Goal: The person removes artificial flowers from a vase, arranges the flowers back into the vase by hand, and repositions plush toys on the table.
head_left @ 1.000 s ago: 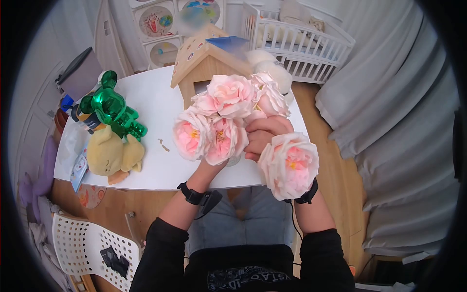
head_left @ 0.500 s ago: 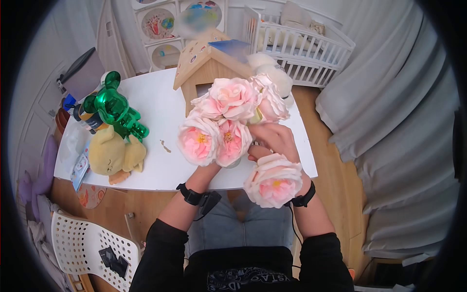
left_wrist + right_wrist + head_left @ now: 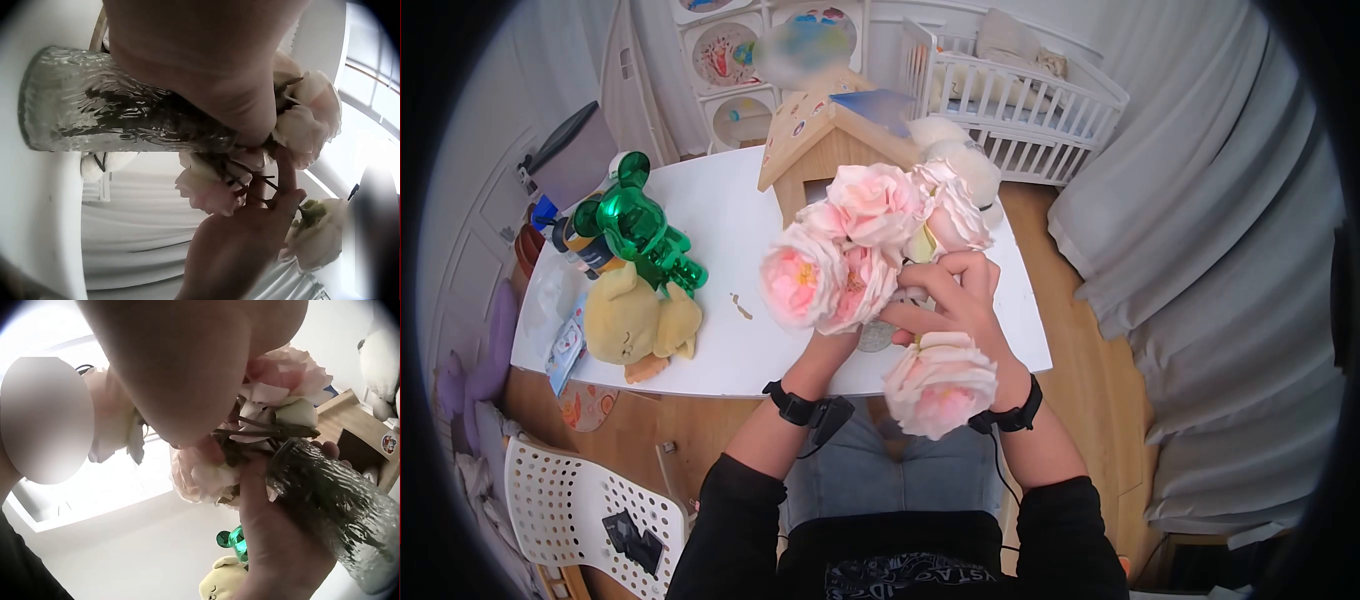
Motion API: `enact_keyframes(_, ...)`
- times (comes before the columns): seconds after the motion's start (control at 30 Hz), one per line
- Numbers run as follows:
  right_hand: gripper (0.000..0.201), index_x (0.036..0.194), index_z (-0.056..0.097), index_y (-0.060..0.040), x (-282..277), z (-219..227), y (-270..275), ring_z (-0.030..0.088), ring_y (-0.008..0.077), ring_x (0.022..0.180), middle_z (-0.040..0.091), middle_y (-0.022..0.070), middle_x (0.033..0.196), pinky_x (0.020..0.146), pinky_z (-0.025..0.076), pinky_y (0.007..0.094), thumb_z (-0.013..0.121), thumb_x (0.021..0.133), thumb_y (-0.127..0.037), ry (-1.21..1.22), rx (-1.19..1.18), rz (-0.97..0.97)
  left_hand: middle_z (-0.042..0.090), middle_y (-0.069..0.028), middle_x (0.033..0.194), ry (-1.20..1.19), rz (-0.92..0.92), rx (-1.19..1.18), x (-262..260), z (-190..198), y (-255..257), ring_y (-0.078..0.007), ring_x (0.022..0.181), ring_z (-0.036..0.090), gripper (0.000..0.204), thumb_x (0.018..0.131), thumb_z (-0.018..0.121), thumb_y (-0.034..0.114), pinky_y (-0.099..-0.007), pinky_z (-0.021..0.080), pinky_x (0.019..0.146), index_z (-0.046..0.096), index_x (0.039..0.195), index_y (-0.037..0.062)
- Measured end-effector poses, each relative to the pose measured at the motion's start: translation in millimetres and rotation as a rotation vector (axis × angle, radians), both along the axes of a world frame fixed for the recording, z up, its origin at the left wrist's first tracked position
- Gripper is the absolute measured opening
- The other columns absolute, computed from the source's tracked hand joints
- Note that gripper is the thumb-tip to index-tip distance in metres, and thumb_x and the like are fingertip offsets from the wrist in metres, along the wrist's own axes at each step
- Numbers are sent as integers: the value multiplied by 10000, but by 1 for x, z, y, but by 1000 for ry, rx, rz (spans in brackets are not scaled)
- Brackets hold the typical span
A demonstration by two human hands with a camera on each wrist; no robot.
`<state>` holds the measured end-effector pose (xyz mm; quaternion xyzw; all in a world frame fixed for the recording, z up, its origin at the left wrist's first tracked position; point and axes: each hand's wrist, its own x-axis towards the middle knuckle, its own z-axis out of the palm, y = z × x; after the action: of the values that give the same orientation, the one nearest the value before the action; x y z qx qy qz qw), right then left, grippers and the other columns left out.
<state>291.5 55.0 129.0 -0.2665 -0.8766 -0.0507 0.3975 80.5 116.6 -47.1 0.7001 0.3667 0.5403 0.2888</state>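
A textured glass vase (image 3: 75,112) (image 3: 359,519) contains dark stems, with several pink roses (image 3: 875,205) clustered at its mouth. My left hand (image 3: 200,56) (image 3: 281,544) grips the vase near the rim; in the head view the blooms mostly cover this hand (image 3: 833,345). Beside them, my right hand (image 3: 965,305) (image 3: 234,240) pinches the stem of a separate rose (image 3: 943,385) (image 3: 319,237), whose bloom hangs toward my body. In the right wrist view thin stems (image 3: 250,432) cross close to the vase mouth.
On the white table (image 3: 735,350), a shiny green bear figure (image 3: 635,220) and yellow plush (image 3: 625,320) stand left. A wooden house (image 3: 830,145) and white plush (image 3: 955,150) are behind the roses. A perforated white chair (image 3: 560,500) is at lower left.
My right hand and the separate rose have moved left, and the rose has also dropped toward my body. The clustered roses have shifted slightly. My left hand stays near the vase top.
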Motion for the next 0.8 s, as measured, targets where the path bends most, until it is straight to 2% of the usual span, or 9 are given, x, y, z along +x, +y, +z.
enact_keyframes(0.23, 413, 1244, 775, -200, -2, -14, 1, 534, 289, 1166, 670, 1, 1262, 1087, 340, 471, 825, 839, -261, -61, -98, -113, 584, -103, 1567, 48, 94, 97, -14, 34, -6, -287, 1461, 530, 683, 911, 835, 150, -435, 374, 1264, 575, 1543, 125)
enact_keyframes(0.3, 437, 1273, 760, -206, 1, -20, 3, 542, 287, 1178, 669, 25, 1292, 1097, 338, 470, 819, 843, -259, -32, -109, -93, 633, -105, 1519, 9, -485, -362, -45, 50, 17, -303, 1431, 568, 579, 913, 825, 146, -451, 405, 1241, 657, 1467, 137)
enact_keyframes(0.33, 462, 1302, 744, -212, 1, -21, 5, 550, 286, 1189, 667, 49, 1322, 1107, 336, 469, 812, 847, -257, -2, -113, -72, 633, -105, 1519, 8, -484, -363, -31, 41, 11, -303, 1431, 568, 579, 913, 825, 146, -451, 405, 1241, 657, 1467, 137)
enact_keyframes(0.37, 462, 1302, 744, -212, 1, -17, 5, 550, 286, 1189, 667, 49, 1322, 1107, 336, 469, 812, 847, -257, -3, -114, -71, 642, -110, 1509, 41, -133, -158, -4, 24, 0, -314, 1422, 579, 556, 928, 806, 147, -456, 416, 1231, 660, 1464, 131)
enact_keyframes(0.4, 443, 1296, 741, -186, 0, -10, 4, 561, 292, 1213, 667, 83, 1313, 1118, 355, 461, 795, 860, -243, 177, -516, 39, 651, -115, 1498, 73, 218, 46, 10, 14, -7, -325, 1412, 590, 534, 943, 787, 148, -461, 427, 1221, 663, 1461, 125)
enact_keyframes(0.47, 426, 1290, 739, -160, 3, -3, -1, 572, 297, 1236, 667, 117, 1305, 1130, 373, 454, 777, 872, -228, 360, -924, 151, 653, -122, 1496, 129, 250, 28, 7, 24, -15, -331, 1410, 593, 515, 958, 769, 152, -461, 429, 1219, 662, 1461, 119)
enact_keyframes(0.6, 345, 1280, 719, -6, 8, -8, -2, 655, 371, 1203, 698, 184, 1287, 1097, 508, 433, 662, 941, -32, 376, -376, -35, 676, -99, 1336, -6, 336, 125, 19, 53, -29, -221, 1243, 608, 396, 1106, 651, 273, -391, 487, 1063, 630, 1420, 35)
enact_keyframes(0.67, 434, 1131, 617, 7, 6, 2, -3, 582, 186, 887, 607, 117, 1010, 755, 496, 312, 317, 1205, -299, 347, -210, -55, 671, -98, 1328, -38, 316, 96, 19, 56, -30, -211, 1235, 598, 399, 1100, 664, 280, -390, 480, 1062, 635, 1409, 29)
enact_keyframes(0.8, 398, 1052, 581, -9, -4, 5, 1, 508, 134, 760, 548, 63, 891, 704, 459, 281, 323, 1207, -270, 554, -313, 10, 666, -93, 1345, -114, 246, 1, 20, 69, -40, -215, 1245, 594, 395, 1094, 676, 256, -394, 474, 1077, 632, 1418, 34)
